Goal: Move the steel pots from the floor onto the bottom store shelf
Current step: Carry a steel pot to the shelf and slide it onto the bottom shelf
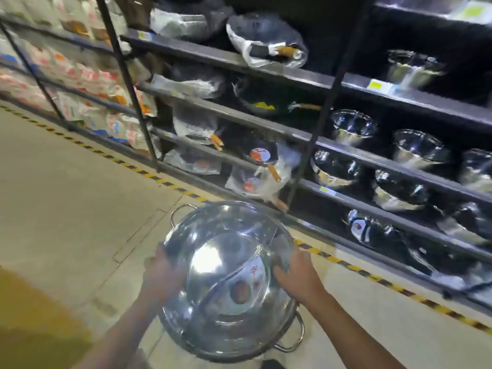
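Though blurred — hands [229, 272] flanking pot [226, 283].

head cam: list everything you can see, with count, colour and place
steel pot: one, silver, plastic-wrapped, held over the floor
steel bowls: several, silver, right shelves
wrapped pans: several, dark, wooden handles, middle shelves
packaged goods: many, white and red, blurred, left shelves
shelf rack: one, dark metal
hazard tape: one strip, yellow-black, floor along the rack
floor: beige
left hand: on the pot's left rim
right hand: on its right rim
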